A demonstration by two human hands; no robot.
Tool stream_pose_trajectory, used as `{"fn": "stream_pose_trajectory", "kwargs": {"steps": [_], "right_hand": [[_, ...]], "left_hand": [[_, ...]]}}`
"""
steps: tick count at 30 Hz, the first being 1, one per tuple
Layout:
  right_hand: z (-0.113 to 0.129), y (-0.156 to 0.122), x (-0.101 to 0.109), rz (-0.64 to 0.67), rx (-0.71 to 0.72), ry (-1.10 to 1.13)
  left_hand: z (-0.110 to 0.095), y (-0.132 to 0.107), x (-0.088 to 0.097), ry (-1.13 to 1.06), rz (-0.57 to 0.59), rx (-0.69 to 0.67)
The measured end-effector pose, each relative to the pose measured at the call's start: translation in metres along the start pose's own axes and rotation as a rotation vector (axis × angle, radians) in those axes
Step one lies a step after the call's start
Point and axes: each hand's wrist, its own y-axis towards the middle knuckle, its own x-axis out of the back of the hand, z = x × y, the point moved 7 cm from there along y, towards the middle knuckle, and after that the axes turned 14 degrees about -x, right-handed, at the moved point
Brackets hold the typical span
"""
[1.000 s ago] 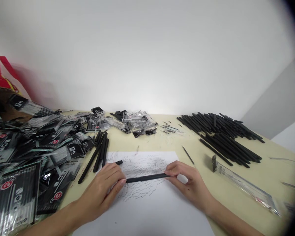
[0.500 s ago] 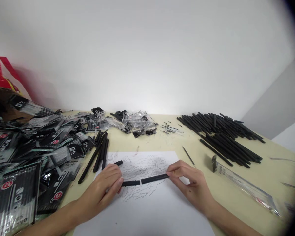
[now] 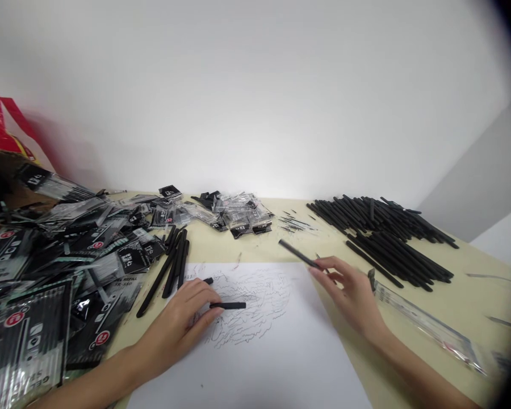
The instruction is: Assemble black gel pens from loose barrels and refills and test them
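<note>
My left hand [image 3: 191, 312] rests over the white paper [image 3: 255, 375], its fingers closed around a black pen part [image 3: 233, 305] that sticks out to the right. Another short black end [image 3: 208, 280] shows above its knuckles; whether the hand holds it too, I cannot tell. My right hand [image 3: 344, 292] is raised by the paper's right edge. Between its thumb and fingers it pinches a second black pen part [image 3: 298, 253], tilted up to the left. Dark scribbles [image 3: 253, 307] cover the upper part of the paper.
Packs of gel refills [image 3: 29, 335] heap up on the left, with several black pens [image 3: 172, 272] beside them. Torn clear wrappers [image 3: 242, 213] and loose refill bits [image 3: 296, 220] lie at the back. Many black pens [image 3: 392, 250] and a clear plastic strip [image 3: 430, 329] lie right.
The two black pen parts, nearly end to end before, are now well apart. My right hand has moved up and right with its part; my left hand stays almost in place.
</note>
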Motion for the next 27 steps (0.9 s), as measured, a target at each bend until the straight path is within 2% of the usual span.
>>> {"fn": "stream_pose_trajectory", "kwargs": {"steps": [2, 5, 7, 19, 27], "right_hand": [[-0.015, 0.012, 0.01, -0.065, -0.043, -0.141], [-0.034, 0.026, 0.017, -0.108, -0.072, -0.486], [-0.042, 0.031, 0.02, -0.121, -0.09, -0.601], [-0.055, 0.028, 0.008, -0.001, -0.174, -0.817], [-0.058, 0.024, 0.007, 0.076, -0.214, -0.926]], "left_hand": [[-0.001, 0.001, -0.002, 0.022, 0.038, -0.012], [-0.002, 0.002, -0.005, 0.056, 0.071, -0.034], [-0.002, 0.001, -0.006, 0.07, 0.075, -0.046], [0.0, -0.001, -0.009, 0.097, 0.078, -0.039], [-0.001, 0.001, -0.009, 0.12, 0.084, -0.045]]}}
